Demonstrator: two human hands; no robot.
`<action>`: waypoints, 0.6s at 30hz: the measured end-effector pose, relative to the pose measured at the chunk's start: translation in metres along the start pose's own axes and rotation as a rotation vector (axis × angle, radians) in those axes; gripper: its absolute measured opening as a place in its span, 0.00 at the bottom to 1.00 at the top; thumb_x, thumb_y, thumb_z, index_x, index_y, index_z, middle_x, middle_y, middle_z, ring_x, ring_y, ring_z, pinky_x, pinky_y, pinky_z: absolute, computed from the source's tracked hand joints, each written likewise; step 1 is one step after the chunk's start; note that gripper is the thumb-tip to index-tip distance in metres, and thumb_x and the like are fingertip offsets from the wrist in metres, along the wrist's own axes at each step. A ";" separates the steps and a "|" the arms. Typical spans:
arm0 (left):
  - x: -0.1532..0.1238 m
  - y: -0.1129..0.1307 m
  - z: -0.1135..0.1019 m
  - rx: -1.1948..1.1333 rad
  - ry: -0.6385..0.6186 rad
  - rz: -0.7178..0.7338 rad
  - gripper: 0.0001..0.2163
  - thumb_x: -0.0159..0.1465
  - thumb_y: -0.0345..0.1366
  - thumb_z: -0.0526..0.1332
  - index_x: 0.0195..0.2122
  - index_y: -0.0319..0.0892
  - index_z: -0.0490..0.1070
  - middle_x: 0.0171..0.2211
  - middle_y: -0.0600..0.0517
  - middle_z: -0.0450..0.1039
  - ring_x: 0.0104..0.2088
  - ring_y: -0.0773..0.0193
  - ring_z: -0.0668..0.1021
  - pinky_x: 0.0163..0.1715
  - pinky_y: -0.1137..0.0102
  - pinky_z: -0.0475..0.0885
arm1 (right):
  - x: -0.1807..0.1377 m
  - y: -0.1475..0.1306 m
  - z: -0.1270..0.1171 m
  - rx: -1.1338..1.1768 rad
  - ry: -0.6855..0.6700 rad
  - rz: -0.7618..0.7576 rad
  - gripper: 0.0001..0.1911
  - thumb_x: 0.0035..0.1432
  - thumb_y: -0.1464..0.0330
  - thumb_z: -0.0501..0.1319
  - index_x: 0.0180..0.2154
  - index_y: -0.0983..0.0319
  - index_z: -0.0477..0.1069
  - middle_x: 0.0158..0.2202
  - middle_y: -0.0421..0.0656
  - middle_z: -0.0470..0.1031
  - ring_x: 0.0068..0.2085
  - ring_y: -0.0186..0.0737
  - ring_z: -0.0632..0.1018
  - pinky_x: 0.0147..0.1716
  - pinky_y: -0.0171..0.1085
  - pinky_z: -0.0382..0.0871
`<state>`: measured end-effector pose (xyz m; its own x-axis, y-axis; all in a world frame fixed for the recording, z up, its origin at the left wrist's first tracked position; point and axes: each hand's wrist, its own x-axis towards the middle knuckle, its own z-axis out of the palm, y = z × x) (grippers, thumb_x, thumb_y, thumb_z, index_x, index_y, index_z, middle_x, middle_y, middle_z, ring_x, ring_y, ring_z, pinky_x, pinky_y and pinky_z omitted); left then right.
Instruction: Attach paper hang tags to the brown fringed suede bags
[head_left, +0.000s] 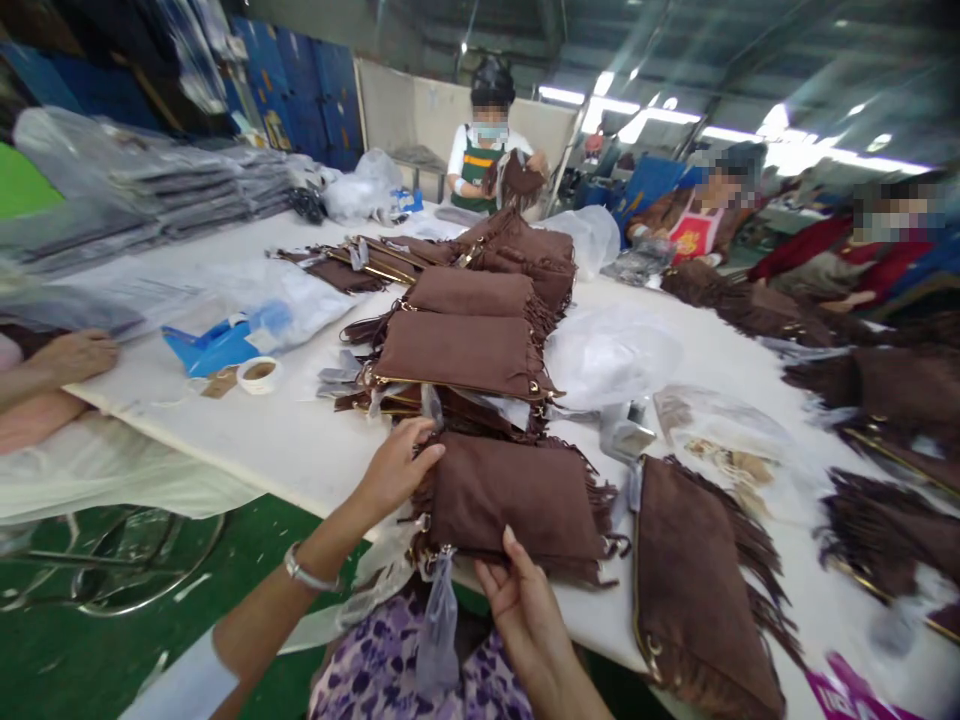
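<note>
A brown fringed pouch bag [510, 495] lies flat in front of me at the table edge. My left hand [397, 468] is closed on its upper left corner, with the thumb over the top. At the near long edge, my right hand [521, 600] grips the same bag, thumb above and fingers underneath. From its left end hangs a clear plastic-wrapped piece [439, 630]. Just beyond it, similar brown bags [457, 350] with gold zippers are stacked. Another fringed bag [697, 580] lies to the right of my hands.
A roll of tape [259, 374] and a blue tape dispenser [217, 340] sit on the white table [300, 435]. Clear plastic bags [615, 350] lie beside the stack. A co-worker [487, 150] stands at the far end; others sit at right. A person's arms [56, 375] rest at left.
</note>
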<state>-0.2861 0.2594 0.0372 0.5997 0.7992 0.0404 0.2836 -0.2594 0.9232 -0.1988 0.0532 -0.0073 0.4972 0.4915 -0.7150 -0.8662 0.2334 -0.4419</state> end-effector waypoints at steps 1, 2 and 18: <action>-0.018 -0.010 -0.001 -0.006 0.040 -0.022 0.17 0.59 0.42 0.61 0.48 0.42 0.72 0.50 0.44 0.72 0.49 0.51 0.75 0.52 0.59 0.68 | 0.004 0.003 -0.005 -0.020 0.005 -0.002 0.20 0.40 0.70 0.75 0.38 0.61 0.73 0.40 0.41 0.81 0.39 0.40 0.81 0.39 0.40 0.78; -0.037 -0.018 -0.002 -0.014 0.090 -0.053 0.14 0.61 0.42 0.60 0.46 0.43 0.73 0.47 0.46 0.73 0.47 0.52 0.75 0.50 0.61 0.69 | 0.006 0.005 -0.008 -0.039 0.007 -0.012 0.19 0.41 0.70 0.75 0.37 0.61 0.73 0.40 0.41 0.81 0.40 0.41 0.81 0.39 0.40 0.79; -0.090 -0.050 -0.009 0.189 0.006 -0.111 0.08 0.64 0.41 0.57 0.34 0.49 0.74 0.33 0.52 0.75 0.37 0.55 0.75 0.39 0.67 0.63 | 0.020 0.012 0.012 -0.254 -0.083 -0.001 0.21 0.44 0.62 0.74 0.37 0.63 0.70 0.38 0.45 0.81 0.38 0.42 0.82 0.41 0.41 0.78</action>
<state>-0.3605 0.2052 -0.0090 0.5526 0.8316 -0.0550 0.4830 -0.2658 0.8343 -0.1996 0.0757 -0.0209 0.4835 0.5609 -0.6720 -0.8198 0.0211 -0.5722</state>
